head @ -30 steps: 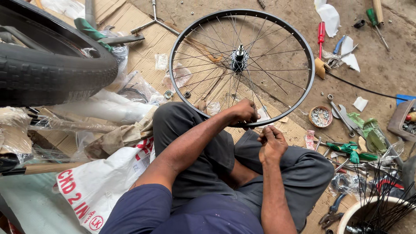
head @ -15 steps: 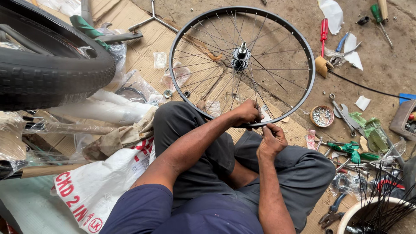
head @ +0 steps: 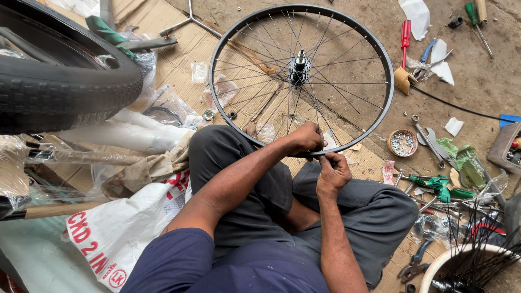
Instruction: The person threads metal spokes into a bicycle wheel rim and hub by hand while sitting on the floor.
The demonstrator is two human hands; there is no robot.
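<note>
A person sits cross-legged on flattened cardboard (head: 179, 70) with a spoked bicycle wheel (head: 302, 78) lying in front of the knees, its hub (head: 299, 66) near the centre of the frame's upper half. The left hand (head: 306, 138) is curled over the near edge of the rim at the wheel's six o'clock, fingers closed around the rim. The right hand (head: 332, 172) sits just below it, touching the same stretch of rim, fingers pinched together on something small that cannot be made out.

At nine o'clock from the wheel a large knobbly black tyre (head: 59, 87) fills the corner, with clear plastic wrapping (head: 135, 135) beneath it. At three o'clock from the wheel a small round dish of metal bits (head: 402, 142) rests on the ground, spanners (head: 429, 138) just beside it. A red-handled screwdriver (head: 405, 35) lies at two o'clock. At five o'clock, a white bucket (head: 434, 266) holds loose black spokes (head: 480, 239). A printed white sack (head: 119, 228) lies at seven o'clock.
</note>
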